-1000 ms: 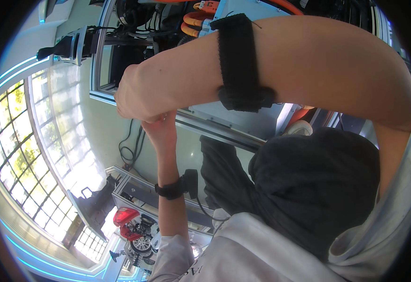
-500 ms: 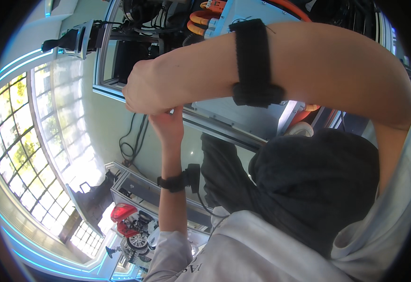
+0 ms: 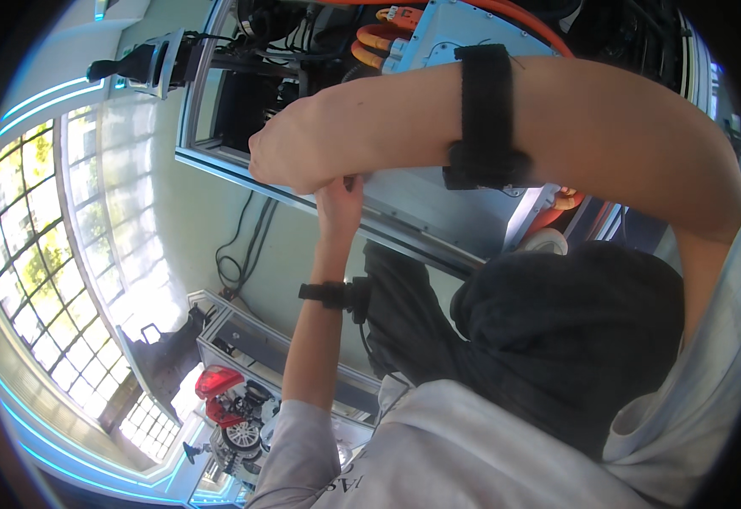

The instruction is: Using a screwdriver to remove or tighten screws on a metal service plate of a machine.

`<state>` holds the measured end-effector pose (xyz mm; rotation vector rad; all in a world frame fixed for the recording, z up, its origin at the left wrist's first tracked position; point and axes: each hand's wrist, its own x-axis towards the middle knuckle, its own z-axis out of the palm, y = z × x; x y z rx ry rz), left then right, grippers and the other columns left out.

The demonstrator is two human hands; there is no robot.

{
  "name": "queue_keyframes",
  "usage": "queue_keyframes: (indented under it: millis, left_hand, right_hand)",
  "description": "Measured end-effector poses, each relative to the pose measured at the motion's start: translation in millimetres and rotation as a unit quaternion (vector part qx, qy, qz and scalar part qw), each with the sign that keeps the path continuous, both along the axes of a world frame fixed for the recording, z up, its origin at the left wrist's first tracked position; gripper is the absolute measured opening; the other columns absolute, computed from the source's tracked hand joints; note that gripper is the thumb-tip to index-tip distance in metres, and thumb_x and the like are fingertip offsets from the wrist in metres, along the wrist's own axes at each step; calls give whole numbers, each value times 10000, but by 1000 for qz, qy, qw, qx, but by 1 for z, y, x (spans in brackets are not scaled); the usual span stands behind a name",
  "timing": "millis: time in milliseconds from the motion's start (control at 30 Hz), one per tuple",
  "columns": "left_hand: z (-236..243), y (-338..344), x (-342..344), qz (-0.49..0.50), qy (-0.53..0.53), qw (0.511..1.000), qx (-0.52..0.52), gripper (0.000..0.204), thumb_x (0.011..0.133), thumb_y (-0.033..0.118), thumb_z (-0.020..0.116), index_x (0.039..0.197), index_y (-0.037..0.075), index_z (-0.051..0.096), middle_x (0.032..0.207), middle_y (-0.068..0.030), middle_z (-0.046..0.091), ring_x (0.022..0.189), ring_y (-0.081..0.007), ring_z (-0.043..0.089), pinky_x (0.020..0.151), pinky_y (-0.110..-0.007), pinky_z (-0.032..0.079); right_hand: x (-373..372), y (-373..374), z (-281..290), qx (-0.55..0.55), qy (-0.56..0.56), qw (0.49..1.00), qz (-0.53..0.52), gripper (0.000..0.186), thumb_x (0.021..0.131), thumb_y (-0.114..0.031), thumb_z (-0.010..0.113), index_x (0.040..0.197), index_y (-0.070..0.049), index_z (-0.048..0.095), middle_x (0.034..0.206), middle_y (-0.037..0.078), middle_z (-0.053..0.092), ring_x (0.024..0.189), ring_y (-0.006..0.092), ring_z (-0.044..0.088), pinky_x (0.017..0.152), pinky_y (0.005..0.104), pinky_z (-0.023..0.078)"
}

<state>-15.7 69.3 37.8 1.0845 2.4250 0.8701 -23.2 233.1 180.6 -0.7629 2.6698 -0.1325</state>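
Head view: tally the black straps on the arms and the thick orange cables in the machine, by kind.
Black straps on the arms: 2, a wide black band on the upper forearm and a black wrist strap
Thick orange cables: at least 2 visible, others partly hidden
Total: 4

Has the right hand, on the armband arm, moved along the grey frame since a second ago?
Yes: right hand slid slightly rightward, away from grey frame's lower-left corner.

Bright window glare, fisheye-warped edges
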Motion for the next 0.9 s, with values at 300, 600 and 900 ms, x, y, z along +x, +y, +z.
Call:
queue_keyframes:
  millis: [300, 600, 900]
  left_hand:
    - [-5, -4, 1, -47, -6, 997, 60, 355, 899, 148, 572, 1210, 0, 485, 1031, -114, 582, 872, -188, 539, 728, -331, 443]
    - [-12, -11, -4, -15, -125, 992, -33, 280, 914, 129, 554, 1162, 6, 515, 971, -84, 601, 820, -183, 549, 670, -335, 445]
    - [-42, -25, -7, -5, -174, 980, 92, 564, 921, 218, 577, 1395, 72, 307, 1355, -116, 416, 1229, -171, 411, 979, -349, 378]
  right_hand:
    - [24, 3, 26, -59, 38, 998, 4, 278, 851, -247, 593, 1055, -59, 610, 1077, 72, 616, 981, 232, 633, 743, 356, 542]
    - [19, 0, 9, -124, 4, 991, -47, 324, 813, -173, 611, 1109, -43, 592, 1127, 85, 583, 1022, 269, 611, 791, 370, 537]
    - [25, -9, 23, 3, 61, 998, 16, 363, 797, -164, 644, 1130, -35, 576, 1139, 79, 581, 1008, 231, 621, 758, 348, 540]
